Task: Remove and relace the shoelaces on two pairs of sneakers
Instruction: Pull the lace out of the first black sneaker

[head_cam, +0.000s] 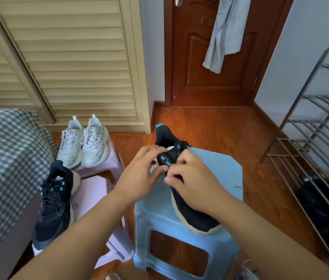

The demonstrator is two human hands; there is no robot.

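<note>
Sneakers are the matter here, two pairs of them. One black mesh sneaker with a cream sole and turquoise eyelet tabs lies on a pale blue plastic stool, its toe toward the person. Its partner, a second black sneaker, stands on a pink plastic stool at the left with its black lace threaded through the eyelets. A pair of white chunky sneakers sits on another pink stool behind it, both laced.

By my judgement the work is at the upper eyelets of the shoe on the blue stool; whether the lace is going out or coming in, I cannot tell, because the hands cover it. The white pair looks untouched or already finished; the view does not decide which.

Both forearms reach forward from below. The left hand holds the shoe at its side near the tongue, thumb and fingers curled on it. The right hand lies over the lacing area, fingers bent inward and pinching something dark, probably the lace.
</note>
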